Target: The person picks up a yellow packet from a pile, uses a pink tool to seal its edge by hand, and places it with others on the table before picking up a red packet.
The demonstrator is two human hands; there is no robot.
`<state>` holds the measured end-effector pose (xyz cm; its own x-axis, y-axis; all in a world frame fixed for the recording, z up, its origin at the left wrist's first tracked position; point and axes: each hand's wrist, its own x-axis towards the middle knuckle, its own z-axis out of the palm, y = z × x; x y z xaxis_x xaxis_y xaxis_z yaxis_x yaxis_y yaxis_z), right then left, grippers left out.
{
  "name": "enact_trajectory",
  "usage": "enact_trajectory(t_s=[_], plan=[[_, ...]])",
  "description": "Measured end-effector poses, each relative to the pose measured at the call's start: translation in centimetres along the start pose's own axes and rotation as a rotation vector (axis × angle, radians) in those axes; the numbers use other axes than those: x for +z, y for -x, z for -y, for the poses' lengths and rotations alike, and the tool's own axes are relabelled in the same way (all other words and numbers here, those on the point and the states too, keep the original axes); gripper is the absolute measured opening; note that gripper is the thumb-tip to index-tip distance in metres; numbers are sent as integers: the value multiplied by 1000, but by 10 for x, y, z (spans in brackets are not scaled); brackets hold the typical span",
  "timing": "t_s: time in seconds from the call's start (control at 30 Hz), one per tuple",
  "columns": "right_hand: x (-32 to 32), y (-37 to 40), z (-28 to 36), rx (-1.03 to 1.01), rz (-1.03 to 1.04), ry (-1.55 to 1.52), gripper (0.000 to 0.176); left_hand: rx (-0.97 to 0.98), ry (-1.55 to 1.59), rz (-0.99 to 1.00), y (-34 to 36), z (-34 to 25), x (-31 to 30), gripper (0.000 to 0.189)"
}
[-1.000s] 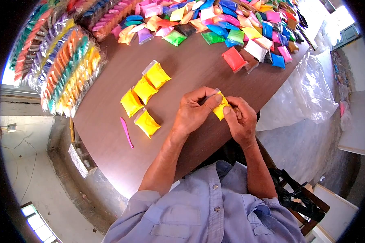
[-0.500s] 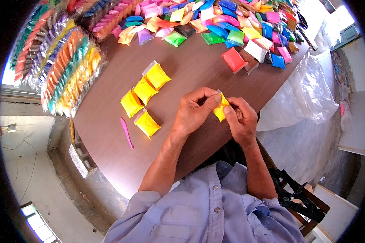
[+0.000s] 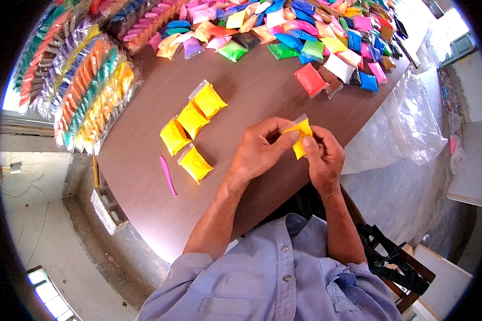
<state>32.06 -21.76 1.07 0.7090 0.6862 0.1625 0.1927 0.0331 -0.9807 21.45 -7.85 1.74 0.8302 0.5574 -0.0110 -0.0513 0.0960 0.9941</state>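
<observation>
A small clear packet with yellow filling [image 3: 300, 131] is held between my two hands over the brown table. My left hand [image 3: 262, 147] pinches its left side near the clear top flap. On the right side, the thumb and fingers of my right hand [image 3: 325, 155] grip the same packet. Several more yellow packets [image 3: 195, 163] lie on the table left of my hands, some touching one another. A thin pink tool [image 3: 167, 175] rests beside them.
A big pile of colourful packets [image 3: 300, 40] covers the table's far side, with a red packet [image 3: 311, 79] at its near edge. Bagged rows of packets [image 3: 93, 96] stand at the left. Clear plastic sheeting [image 3: 396, 123] hangs at the right.
Both hands have shifted slightly right. The held packet is turned, and more of its yellow face and clear flap shows between my fingers.
</observation>
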Motion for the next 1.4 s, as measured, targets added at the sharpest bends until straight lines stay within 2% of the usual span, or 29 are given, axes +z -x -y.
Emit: enact_trajectory(t_s=[0.23,0.3,0.37,0.6,0.67,0.83,0.9,0.97,1.07,1.1,1.4], plan=[[3,-4,7,-39,64,101,29,10,8,-35,0,4,-6,19],[1,-2,11,60,90,31,30,18,46,-45,-1,4,-7,19],[-1,-1,5,58,69,42,30,-34,45,-26,-1,2,-6,20],[-1,0,2,57,43,-10,28,12,22,3,-1,-4,0,21],[0,-1,9,53,54,22,28,34,-104,-4,-1,-1,-3,22],[0,-3,7,30,65,71,27,39,-155,-34,1,-2,-5,21],[0,-1,9,81,49,49,27,36,-192,-42,0,-5,-4,21],[0,0,6,78,20,33,26,-43,-39,-8,0,-8,-2,29],[0,-3,0,27,-14,12,26,-43,64,1,1,-9,4,35],[0,-4,-1,-26,-21,7,26,-42,64,1,1,-9,3,35],[-2,-5,0,-9,40,71,28,-21,32,55,0,5,-8,32]])
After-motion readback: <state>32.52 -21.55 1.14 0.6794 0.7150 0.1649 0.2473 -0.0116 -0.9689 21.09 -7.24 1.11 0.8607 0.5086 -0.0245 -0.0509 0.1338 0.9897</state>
